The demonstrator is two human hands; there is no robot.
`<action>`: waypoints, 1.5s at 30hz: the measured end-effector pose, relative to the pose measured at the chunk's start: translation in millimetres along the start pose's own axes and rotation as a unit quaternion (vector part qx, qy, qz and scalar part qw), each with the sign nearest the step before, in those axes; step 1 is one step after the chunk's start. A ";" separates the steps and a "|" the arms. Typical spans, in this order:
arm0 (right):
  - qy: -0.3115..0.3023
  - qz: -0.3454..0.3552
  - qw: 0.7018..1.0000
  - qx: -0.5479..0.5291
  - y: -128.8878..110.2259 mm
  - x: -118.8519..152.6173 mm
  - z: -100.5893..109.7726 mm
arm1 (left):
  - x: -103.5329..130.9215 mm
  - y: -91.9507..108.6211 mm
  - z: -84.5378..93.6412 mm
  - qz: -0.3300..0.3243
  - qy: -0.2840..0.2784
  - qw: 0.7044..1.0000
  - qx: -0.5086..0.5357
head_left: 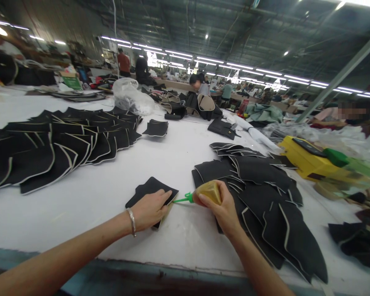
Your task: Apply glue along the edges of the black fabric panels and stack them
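Observation:
My left hand (150,209) lies flat on a black fabric piece (148,188) on the white table (111,181), pinning it down; a bracelet is on that wrist. My right hand (222,209) grips a yellowish squeeze bottle (209,191) with a green nozzle (181,199). The nozzle tip points left and touches the right edge of the black piece, just beside my left fingers.
A fanned row of black pieces with pale edges (58,144) covers the left of the table. Another overlapping stack (265,193) lies right of my right hand. A yellow box (305,158), a plastic bag (131,96) and other workers stand further back.

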State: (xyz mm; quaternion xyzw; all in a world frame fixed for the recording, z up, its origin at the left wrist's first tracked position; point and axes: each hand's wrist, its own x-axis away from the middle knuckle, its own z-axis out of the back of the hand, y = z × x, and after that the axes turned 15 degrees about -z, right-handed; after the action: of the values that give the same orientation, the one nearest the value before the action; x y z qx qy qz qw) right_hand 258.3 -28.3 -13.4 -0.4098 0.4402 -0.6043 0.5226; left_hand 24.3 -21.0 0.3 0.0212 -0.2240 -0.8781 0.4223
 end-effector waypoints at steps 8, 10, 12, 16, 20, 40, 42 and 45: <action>-0.097 -0.026 0.994 -0.035 -0.5 11.1 -2.8 | 0.0 -2.3 -0.9 0.012 -0.001 1.000 0.012; -0.056 -0.016 0.998 -0.029 -1.2 8.8 -1.9 | 0.6 -3.1 -1.6 0.008 0.002 1.000 0.014; -0.027 -0.010 0.999 -0.022 -1.9 7.5 -1.3 | 0.7 -3.8 -2.1 0.004 0.005 1.000 0.019; -0.094 -0.033 0.994 -0.036 0.1 11.8 -3.6 | -0.7 -3.5 -1.4 0.009 0.003 1.000 0.023; -0.076 -0.035 0.995 -0.054 3.4 13.5 -7.6 | -0.4 -2.1 -0.8 0.011 0.009 0.999 0.033; -0.104 -0.191 0.685 -0.695 -39.8 -34.6 56.1 | 12.6 -36.3 4.6 0.127 0.211 0.969 0.008; -0.107 -0.145 0.658 -0.731 -51.8 -43.6 65.5 | 19.0 -60.6 8.4 0.199 0.226 0.953 -0.028; -0.103 -0.107 0.630 -0.762 -60.1 -53.4 74.8 | 21.5 -94.8 9.6 0.227 0.194 0.951 0.085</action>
State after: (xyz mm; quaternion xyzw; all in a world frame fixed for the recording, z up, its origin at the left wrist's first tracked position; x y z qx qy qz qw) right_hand 319.8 20.9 63.1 -0.7660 0.6401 -0.0591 -0.0018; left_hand -61.2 17.9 -26.7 0.1754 -0.2106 -0.7159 0.6422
